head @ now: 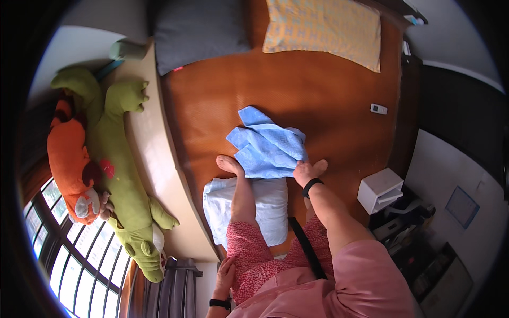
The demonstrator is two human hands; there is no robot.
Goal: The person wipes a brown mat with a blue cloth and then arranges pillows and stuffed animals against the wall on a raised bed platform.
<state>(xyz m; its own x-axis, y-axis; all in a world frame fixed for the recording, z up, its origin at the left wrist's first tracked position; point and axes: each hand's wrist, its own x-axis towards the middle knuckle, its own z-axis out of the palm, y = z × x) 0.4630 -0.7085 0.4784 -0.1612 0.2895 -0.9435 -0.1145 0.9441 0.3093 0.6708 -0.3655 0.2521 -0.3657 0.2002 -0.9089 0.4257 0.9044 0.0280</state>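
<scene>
A blue towel lies crumpled on the reddish-brown bed mat, in front of my legs. My right hand grips the towel's lower right corner, beside my right foot. Resting on my left thigh, near the hip, is my left hand, with nothing seen in it. A folded pale blue-white cloth lies under and beside my left leg, just below the towel. Both wrists carry black bands.
At the mat's far edge lie a dark grey pillow and a yellow patterned pillow. A white remote control is on the right, above a small white shelf box. Plush toys, a green crocodile among them, line the left ledge.
</scene>
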